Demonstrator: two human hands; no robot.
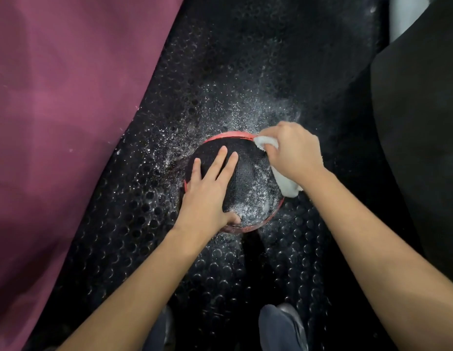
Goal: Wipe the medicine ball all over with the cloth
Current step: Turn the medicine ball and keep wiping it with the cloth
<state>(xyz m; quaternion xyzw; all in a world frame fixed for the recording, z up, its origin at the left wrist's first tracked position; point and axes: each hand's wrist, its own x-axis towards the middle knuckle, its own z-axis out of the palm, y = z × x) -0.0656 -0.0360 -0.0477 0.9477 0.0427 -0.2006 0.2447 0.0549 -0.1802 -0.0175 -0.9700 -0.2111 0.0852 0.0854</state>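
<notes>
A black medicine ball with red bands sits on the dark studded floor mat, its near right face dusted with white powder. My left hand lies flat on the ball's left side, fingers straight and spread, thumb on the near edge. My right hand grips a crumpled white cloth against the ball's far right side. Part of the cloth pokes out above the fingers and part hangs below the wrist.
White powder is scattered over the black rubber mat around the ball. A maroon padded surface fills the left. A dark block stands at the right. My shoes show at the bottom.
</notes>
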